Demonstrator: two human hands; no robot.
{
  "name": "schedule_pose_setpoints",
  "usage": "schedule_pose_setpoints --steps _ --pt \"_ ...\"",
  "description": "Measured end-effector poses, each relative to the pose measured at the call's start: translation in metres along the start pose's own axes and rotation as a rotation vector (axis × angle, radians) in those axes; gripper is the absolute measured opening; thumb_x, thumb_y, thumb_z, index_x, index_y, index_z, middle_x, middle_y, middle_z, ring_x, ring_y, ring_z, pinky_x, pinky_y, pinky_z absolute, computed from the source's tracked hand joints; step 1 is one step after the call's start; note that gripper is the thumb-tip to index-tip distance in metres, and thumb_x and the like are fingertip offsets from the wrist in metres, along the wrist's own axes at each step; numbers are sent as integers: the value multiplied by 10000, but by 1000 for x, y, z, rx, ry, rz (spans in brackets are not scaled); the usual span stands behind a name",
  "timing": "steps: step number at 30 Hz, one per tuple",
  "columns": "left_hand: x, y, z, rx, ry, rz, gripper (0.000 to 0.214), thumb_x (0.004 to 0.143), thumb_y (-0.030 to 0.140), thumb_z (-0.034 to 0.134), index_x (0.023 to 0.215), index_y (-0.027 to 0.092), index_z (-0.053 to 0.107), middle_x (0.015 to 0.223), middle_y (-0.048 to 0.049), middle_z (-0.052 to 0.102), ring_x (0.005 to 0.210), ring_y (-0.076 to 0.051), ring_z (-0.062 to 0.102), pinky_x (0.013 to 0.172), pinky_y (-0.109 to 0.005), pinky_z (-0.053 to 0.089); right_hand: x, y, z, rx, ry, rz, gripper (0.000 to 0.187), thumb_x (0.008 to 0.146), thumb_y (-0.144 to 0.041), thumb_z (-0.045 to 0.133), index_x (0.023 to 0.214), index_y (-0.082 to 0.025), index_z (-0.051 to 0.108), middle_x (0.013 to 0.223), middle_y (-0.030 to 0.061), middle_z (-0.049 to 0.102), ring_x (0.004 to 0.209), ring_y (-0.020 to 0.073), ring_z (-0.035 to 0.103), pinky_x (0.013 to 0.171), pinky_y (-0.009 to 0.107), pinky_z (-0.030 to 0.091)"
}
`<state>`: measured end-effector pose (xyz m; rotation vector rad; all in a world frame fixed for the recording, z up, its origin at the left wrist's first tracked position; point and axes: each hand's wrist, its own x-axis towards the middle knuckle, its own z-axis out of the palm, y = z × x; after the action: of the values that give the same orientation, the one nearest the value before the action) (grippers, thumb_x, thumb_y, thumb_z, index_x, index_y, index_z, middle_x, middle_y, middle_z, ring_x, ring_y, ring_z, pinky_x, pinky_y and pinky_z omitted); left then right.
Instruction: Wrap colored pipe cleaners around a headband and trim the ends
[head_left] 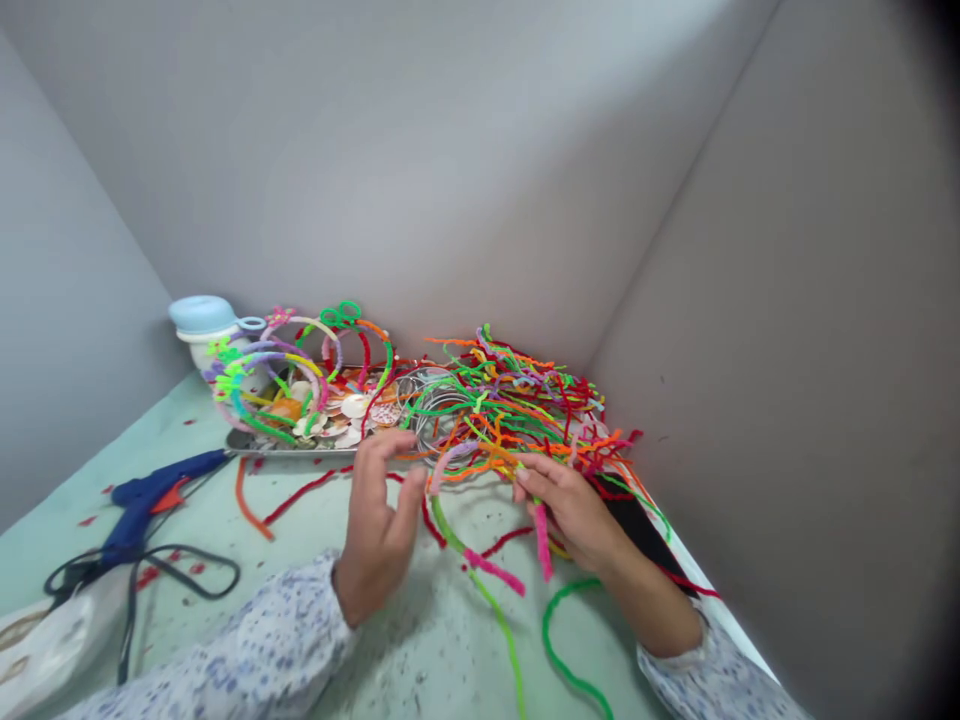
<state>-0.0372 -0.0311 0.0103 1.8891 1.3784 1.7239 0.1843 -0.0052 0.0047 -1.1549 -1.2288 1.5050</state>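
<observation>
A headband wrapped in coloured pipe cleaners (453, 540) arches over the table, with green, lilac, orange and pink sections and two pink ends hanging down. My right hand (570, 505) pinches it on its right side, near the orange part. A light green strand (504, 620) trails below its left side. To the left of the headband, my left hand (381, 525) is raised with thumb and fingers apart, holding nothing. Just beyond both hands lies a heap of loose pipe cleaners (517, 390) in many colours, next to bare metal hoops (431, 410).
Finished-looking wrapped headbands (274, 395) stand on a metal tray (277, 452) with seashells (355, 405). A white bottle with a blue lid (204, 316) is behind them. A blue glue gun (154, 495) with a dark cord lies left. A green pipe cleaner (559, 655) lies in front.
</observation>
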Motion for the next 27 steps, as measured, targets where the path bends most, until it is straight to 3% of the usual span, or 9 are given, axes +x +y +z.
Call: schedule_pose_setpoints --steps 1,3,6,10,14,22,27 --pt "4 -6 1 -67 9 -144 257 909 327 491 1136 207 503 1117 -88 555 1063 -229 512 929 -393 395 0 1 1 5 -3 -5 296 811 -394 614 1021 -185 610 682 -32 589 388 52 316 357 194 184" --pt "9 -15 4 -249 -138 -412 245 915 398 477 1020 194 561 962 -52 609 919 -200 564 838 -335 430 0 5 4 -11 -17 -13 319 822 -393 604 1068 -189 593 703 -26 600 416 61 357 368 191 205" --pt "7 -22 5 -449 -347 -610 382 919 475 430 825 162 628 776 -37 638 731 -172 565 710 -286 440 -1 14 13 -96 37 -72 356 837 -412 589 1110 -183 579 719 -15 616 459 80 421 393 196 275" --pt "5 -24 4 -577 -319 -700 382 879 483 504 750 146 631 689 -22 633 614 -131 520 591 -239 408 -1 27 24 -77 110 -128 424 836 -452 579 1162 -188 523 755 -14 620 468 93 463 402 209 347" --pt "10 -28 5 -710 -288 -831 284 822 431 602 864 151 623 696 -11 643 589 -118 530 536 -211 391 1 38 27 -53 210 -157 479 830 -484 583 1193 -193 475 786 -16 624 439 86 478 416 221 391" --pt "0 -27 16 -781 -474 -885 225 794 330 674 919 150 625 849 -40 664 618 -110 570 566 -226 447 5 46 23 -3 309 -190 467 862 -452 573 1229 -209 419 812 -14 621 483 100 536 464 236 449" --pt "-7 -33 21 -782 -540 -867 253 820 353 652 926 123 655 836 -69 681 620 -111 586 570 -225 453 6 46 24 37 323 -202 454 856 -444 587 1215 -220 423 827 -8 615 550 126 575 491 251 488"
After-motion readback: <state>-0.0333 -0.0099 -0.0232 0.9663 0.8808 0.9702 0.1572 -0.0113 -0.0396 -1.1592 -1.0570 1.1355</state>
